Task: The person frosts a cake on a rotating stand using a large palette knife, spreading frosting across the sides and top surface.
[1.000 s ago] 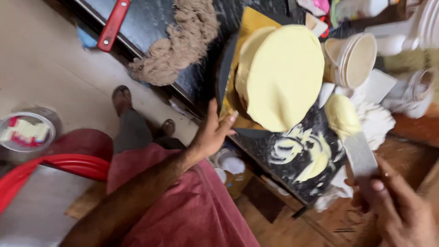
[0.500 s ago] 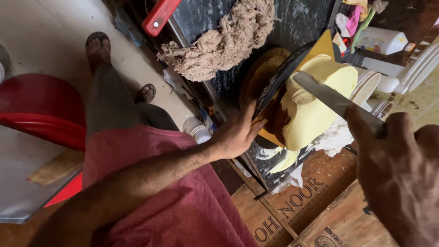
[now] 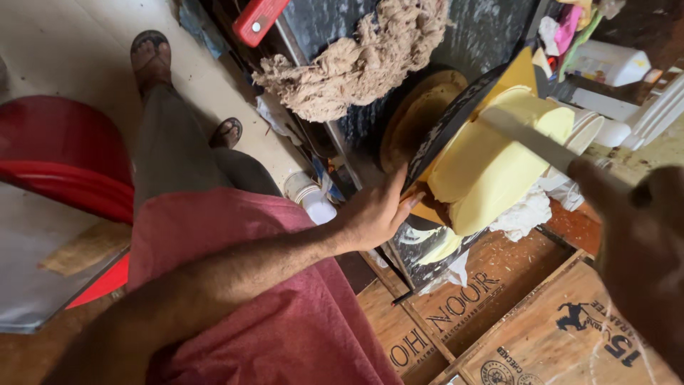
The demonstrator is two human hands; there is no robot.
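— Two hands are at work on one round yellow cake (image 3: 491,167), right of centre in the frame. The left hand (image 3: 374,214) has its fingers spread open against the edge of the dark round board (image 3: 445,125) under the cake, which is tipped up steeply.

— And the other hand?

— The right hand (image 3: 634,235), blurred at the right edge, is closed around the handle of one long flat knife (image 3: 534,142), whose blade lies across the top of the cake.

— What's crowding around it?

— One clump of frayed beige rope or mop strands (image 3: 356,60) sits on the dark counter (image 3: 491,36) at upper centre, just above the board. One red handle (image 3: 260,18) pokes in at the top. White crumpled paper (image 3: 531,210) lies under the cake's lower right side. One stack of pale cups (image 3: 588,128) is behind the cake, partly hidden by it. Two wooden crates (image 3: 499,306) fill the lower right.

— On the floor?

— One red plastic chair (image 3: 57,160) at the left, and two sandalled feet (image 3: 149,57) at upper left.
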